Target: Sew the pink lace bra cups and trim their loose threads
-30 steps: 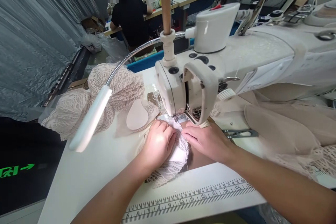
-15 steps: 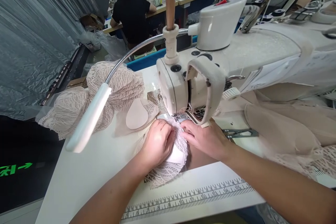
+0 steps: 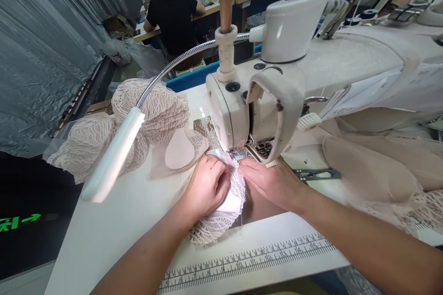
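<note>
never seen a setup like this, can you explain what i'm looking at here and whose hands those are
All the pictures come from one camera worn on a person's head, looking forward and down, so the bare left hand and right hand are the wearer's own. The big white machine is a sewing machine. Both hands are on a lace piece near its needle area; whether they pinch or just press it is hard to tell. On the white table lie a lace pile, a pale teardrop-shaped piece and, on the right, beige fabric pieces. A ruler scale runs along the front. The white stick on a bendy metal neck looks like a lamp. Another person sits further back.
</note>
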`<state>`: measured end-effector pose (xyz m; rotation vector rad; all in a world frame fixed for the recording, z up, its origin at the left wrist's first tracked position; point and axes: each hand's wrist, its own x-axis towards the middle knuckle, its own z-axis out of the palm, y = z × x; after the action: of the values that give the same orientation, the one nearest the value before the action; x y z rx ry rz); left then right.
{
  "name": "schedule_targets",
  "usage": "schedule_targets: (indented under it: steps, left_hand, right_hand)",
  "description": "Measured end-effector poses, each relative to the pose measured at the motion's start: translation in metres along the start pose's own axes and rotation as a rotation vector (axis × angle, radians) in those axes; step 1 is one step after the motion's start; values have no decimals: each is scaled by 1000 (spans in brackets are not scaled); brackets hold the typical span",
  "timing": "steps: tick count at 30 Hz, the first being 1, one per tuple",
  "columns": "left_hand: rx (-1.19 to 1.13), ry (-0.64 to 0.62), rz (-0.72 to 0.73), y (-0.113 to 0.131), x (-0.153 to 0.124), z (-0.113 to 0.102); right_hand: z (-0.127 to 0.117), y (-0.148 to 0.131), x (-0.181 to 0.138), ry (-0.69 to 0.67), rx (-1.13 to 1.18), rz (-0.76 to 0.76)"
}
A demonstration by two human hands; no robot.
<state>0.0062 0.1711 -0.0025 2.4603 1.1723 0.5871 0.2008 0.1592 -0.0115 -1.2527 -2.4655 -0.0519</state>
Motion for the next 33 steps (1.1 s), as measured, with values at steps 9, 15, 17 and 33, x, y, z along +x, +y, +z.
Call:
schedule_targets:
  steps: [9,15,17,33]
  left_hand:
    - [20,-20,63,-2,0,-6]
    - [26,-2,50,-5,4,-10]
    - [50,-8,45,-6,5,-11]
    - [324,-37,235,-7,2,-7]
  right_hand:
    - [-3,-1,-3,22,115,-13]
    - [1,-1,-2,7,127,-2]
    - [2,-1,-2,0,132,12]
    - [-2,-7,4,-56,46,144]
